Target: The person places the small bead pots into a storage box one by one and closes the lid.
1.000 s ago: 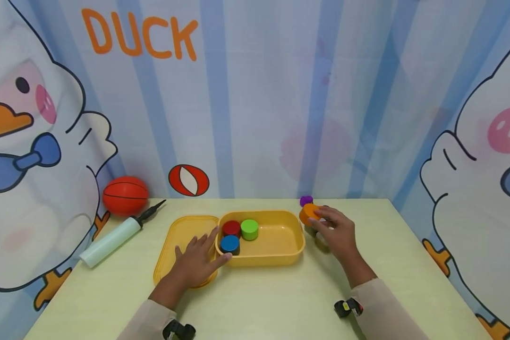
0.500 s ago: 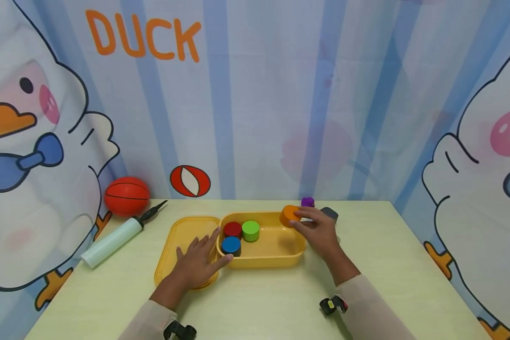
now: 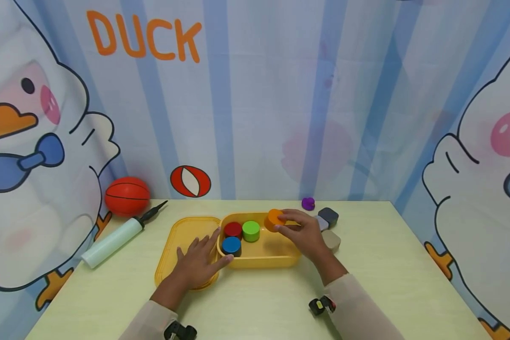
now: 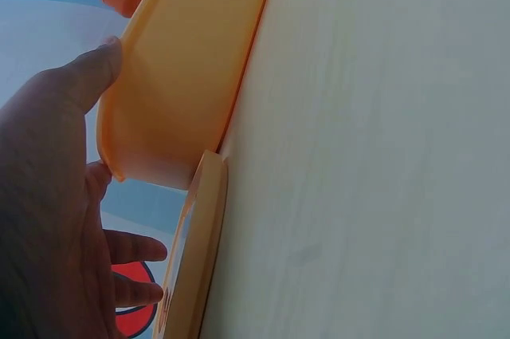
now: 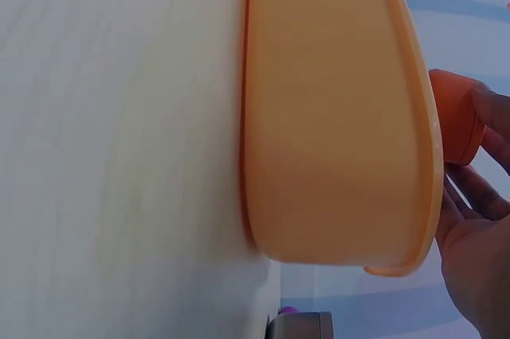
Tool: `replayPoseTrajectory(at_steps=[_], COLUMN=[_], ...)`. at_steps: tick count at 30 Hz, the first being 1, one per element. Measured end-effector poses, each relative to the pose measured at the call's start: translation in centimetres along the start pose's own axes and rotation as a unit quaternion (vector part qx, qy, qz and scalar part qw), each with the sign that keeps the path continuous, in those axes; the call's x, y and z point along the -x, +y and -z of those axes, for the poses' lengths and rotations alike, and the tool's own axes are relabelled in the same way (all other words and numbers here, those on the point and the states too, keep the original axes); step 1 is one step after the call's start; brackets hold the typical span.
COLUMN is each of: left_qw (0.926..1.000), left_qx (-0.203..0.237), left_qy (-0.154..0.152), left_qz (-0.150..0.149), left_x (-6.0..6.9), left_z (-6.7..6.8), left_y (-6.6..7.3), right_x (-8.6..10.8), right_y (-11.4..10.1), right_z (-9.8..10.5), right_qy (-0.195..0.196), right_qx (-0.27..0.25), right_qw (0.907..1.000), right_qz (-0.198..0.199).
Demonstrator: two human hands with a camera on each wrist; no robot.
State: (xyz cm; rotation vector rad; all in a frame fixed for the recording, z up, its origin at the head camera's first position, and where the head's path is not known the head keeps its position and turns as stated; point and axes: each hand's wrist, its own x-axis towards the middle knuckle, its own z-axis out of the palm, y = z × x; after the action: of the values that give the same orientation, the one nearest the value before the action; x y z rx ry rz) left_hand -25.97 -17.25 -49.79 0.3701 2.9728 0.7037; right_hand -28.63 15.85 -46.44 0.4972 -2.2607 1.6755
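The table (image 3: 246,302) has a pale yellow top with a faint wood grain, and its far edge meets a light blue curtain (image 3: 263,94) with darker blue stripes. On the curtain is printed the orange word DUCK (image 3: 144,35), a red and white ball picture (image 3: 190,181), and a big white duck on each side.

Near the middle of the table stands a yellow box (image 3: 261,261), open at the top. In its left part are a red block (image 3: 233,230), a green block (image 3: 250,231) and a blue block (image 3: 231,245), close together. The right hand (image 3: 303,233) pinches an orange block (image 3: 274,220) between thumb and fingers; this block is over the right part of the box, at about the height of the rim in the right wrist view.

The left hand (image 3: 197,262) has its fingers spread and nearly straight, and it grips nothing. Its thumb touches the rim of the box; whether the other fingers also touch the yellow lid (image 3: 191,226) under them, I cannot tell well. The lid lies at the left end of the box.

Farther left, a light green pump (image 3: 112,242) lies aslant, and an orange-red basketball (image 3: 127,196) rests near its black nozzle. To the right, behind the right hand, there are a dark grey piece (image 3: 328,216), a beige piece (image 3: 331,241) and a small purple object (image 3: 308,203).
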Motion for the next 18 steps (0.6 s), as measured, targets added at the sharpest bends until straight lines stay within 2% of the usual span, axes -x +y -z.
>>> replayPoseTrajectory(at_steps=[5, 12, 18], left_qw=[1.0, 1.0, 1.0], left_qx=[0.001, 0.003, -0.001], left_qy=[0.002, 0.001, 0.0], left_qz=[-0.001, 0.003, 0.006], left_x=[0.0, 0.0, 0.0], left_z=[0.1, 0.0, -0.1], left_y=[0.1, 0.0, 0.1], right_x=[-0.3, -0.4, -0.6], right_y=[-0.1, -0.9, -0.8], right_z=[-0.7, -1.5, -2.1], right_qy=[-0.025, -0.05, -0.077], right_qx=[0.01, 0.045, 0.067], right_qw=[0.9996, 0.9961, 0.9927], right_qz=[-0.008, -0.057, -0.064])
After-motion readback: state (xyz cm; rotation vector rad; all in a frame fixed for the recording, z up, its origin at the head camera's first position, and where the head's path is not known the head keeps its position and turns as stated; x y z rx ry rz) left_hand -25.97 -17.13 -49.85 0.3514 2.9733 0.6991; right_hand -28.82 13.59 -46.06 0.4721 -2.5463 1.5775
